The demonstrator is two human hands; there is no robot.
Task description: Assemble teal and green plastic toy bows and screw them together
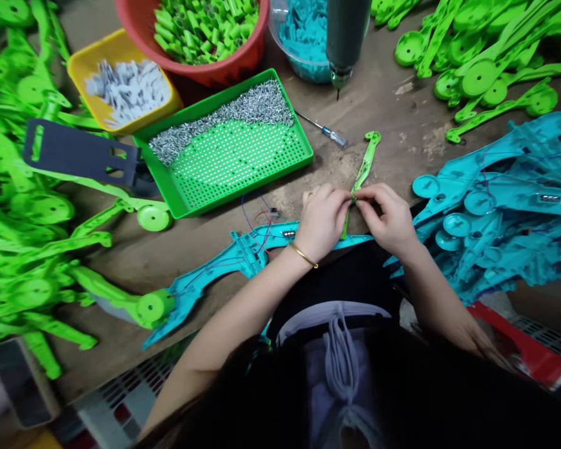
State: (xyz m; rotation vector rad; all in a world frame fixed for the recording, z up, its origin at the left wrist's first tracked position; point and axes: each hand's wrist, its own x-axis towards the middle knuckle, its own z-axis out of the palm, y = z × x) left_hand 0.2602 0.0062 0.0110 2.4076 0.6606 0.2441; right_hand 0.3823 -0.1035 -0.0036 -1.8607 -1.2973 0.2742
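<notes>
My left hand point(324, 215), with a gold bangle at the wrist, pinches a narrow green plastic piece point(366, 161) from its left side. From the other side my right hand point(387, 215) pinches the same piece, the fingertips of both nearly meeting. Any small part between the fingertips is hidden. Under my left hand lies a long blue curved plastic part point(206, 271), its thin red and blue wires loose near a small dark component point(273, 212). A screwdriver point(333, 135) with a clear blue handle rests beyond my hands.
A green perforated tray point(234, 168) of metal screws sits ahead left. Behind it stand a yellow bin point(75, 75), a red bowl point(194, 68) and a clear tub point(308, 72). A power driver point(348, 37) hangs point-down. Green parts point(32, 206) pile left, blue parts point(490, 212) right.
</notes>
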